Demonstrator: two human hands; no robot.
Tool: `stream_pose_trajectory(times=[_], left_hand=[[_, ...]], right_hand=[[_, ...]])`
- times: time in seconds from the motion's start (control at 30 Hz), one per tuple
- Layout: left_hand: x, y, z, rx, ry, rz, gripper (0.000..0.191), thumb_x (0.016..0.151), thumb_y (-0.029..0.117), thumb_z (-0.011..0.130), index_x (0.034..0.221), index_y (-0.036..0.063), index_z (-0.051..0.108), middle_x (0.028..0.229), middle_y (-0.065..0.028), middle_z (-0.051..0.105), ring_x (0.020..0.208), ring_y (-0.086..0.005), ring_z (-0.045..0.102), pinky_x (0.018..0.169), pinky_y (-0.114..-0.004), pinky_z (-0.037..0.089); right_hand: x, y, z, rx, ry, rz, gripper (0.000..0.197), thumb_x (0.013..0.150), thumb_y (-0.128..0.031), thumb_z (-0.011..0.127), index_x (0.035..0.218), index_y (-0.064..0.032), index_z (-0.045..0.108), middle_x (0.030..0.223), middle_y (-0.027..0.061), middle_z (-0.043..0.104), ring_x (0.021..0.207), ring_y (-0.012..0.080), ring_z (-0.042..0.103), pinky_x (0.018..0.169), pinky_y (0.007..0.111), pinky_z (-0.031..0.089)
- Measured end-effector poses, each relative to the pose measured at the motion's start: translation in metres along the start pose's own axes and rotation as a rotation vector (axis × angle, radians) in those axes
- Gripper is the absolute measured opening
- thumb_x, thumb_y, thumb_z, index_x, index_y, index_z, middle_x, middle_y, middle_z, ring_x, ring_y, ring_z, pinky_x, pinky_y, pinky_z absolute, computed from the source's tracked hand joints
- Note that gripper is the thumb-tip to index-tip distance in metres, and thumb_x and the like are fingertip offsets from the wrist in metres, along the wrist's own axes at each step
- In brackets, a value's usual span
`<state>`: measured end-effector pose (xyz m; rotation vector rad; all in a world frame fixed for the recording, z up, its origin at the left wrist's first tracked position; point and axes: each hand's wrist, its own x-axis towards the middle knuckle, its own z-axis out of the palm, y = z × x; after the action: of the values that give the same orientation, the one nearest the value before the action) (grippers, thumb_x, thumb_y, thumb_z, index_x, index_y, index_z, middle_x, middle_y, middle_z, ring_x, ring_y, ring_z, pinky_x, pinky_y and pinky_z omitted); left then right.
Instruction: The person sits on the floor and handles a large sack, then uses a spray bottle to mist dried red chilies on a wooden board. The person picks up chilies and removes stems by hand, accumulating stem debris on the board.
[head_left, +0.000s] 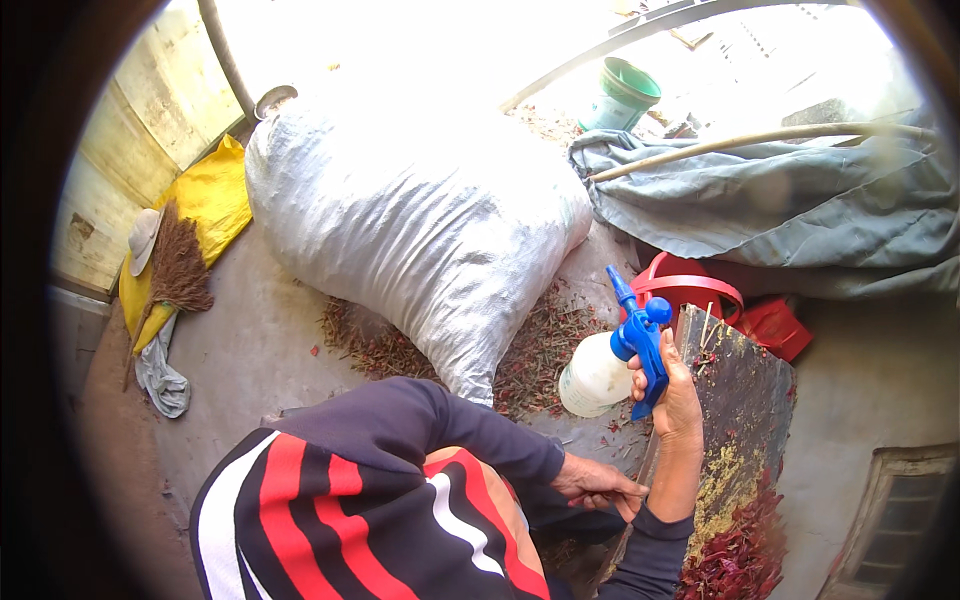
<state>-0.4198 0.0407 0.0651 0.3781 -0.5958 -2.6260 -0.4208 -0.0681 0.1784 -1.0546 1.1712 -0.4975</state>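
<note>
My right hand (670, 390) is raised at the right, wrapped around the blue handle of a pump spray bottle (596, 379). The bottle has a translucent white body and a blue nozzle and knob. Lower down, my left hand (604, 487) reaches across, its fingertips at my right forearm by the dark sleeve cuff; whether they pinch the cloth is unclear. Beside my right forearm is a dark board (739, 382) with yellow crumbs or seeds. Dried red chili peppers (739, 547) are heaped on its near end.
A bulging white woven sack (420, 225) stands ahead amid stems and debris (536, 367). A red basket (686, 285) and grey cloth (780, 202) with a pole lie right, a green bucket (622, 94) beyond. A brush broom (178, 262) and yellow sack (214, 195) are left.
</note>
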Motion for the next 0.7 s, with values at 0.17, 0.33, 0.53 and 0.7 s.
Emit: stream_pose_trajectory(times=[0.17,0.33,0.53,0.7], left_hand=[[0.019,0.016,0.015,-0.479,-0.219,-0.031,0.042,0.092,0.045,0.037,0.071,0.0122,0.053,0.052,0.0057,0.042,0.039,-0.0060,0.028,0.035,-0.020,0.023],[-0.009,0.050,0.000,-0.352,-0.207,0.227,0.043,0.094,0.050,0.036,0.074,0.0155,0.053,0.055,0.0072,0.043,0.038,-0.0072,0.028,0.035,-0.020,0.020],[-0.029,0.062,-0.027,-0.431,-0.034,0.476,0.045,0.096,0.044,0.040,0.110,0.0053,0.058,0.104,-0.0079,0.066,0.089,-0.0178,0.064,0.075,-0.034,0.053],[-0.074,0.079,-0.018,-0.284,-0.057,0.707,0.050,0.095,0.047,0.041,0.115,0.0037,0.057,0.117,-0.0118,0.062,0.106,-0.0215,0.060,0.095,-0.037,0.046]], right_hand=[[0.023,-0.012,0.020,-0.053,-0.160,0.023,0.046,0.092,-0.048,0.050,0.087,-0.0023,0.058,0.064,0.0040,0.056,0.048,0.0092,0.050,0.044,0.023,0.041],[0.054,-0.025,0.055,-0.086,-0.170,0.039,0.049,0.088,-0.050,0.057,0.076,-0.0026,0.059,0.055,0.0000,0.050,0.044,0.0061,0.045,0.040,0.019,0.038],[0.074,-0.039,0.112,-0.219,-0.239,0.017,0.058,0.082,-0.060,0.059,0.073,-0.0027,0.058,0.056,-0.0003,0.049,0.045,0.0068,0.043,0.041,0.020,0.037],[0.069,-0.052,0.157,-0.305,-0.360,-0.060,0.051,0.086,-0.052,0.059,0.080,-0.0018,0.060,0.058,-0.0009,0.052,0.050,0.0057,0.048,0.043,0.019,0.040]])
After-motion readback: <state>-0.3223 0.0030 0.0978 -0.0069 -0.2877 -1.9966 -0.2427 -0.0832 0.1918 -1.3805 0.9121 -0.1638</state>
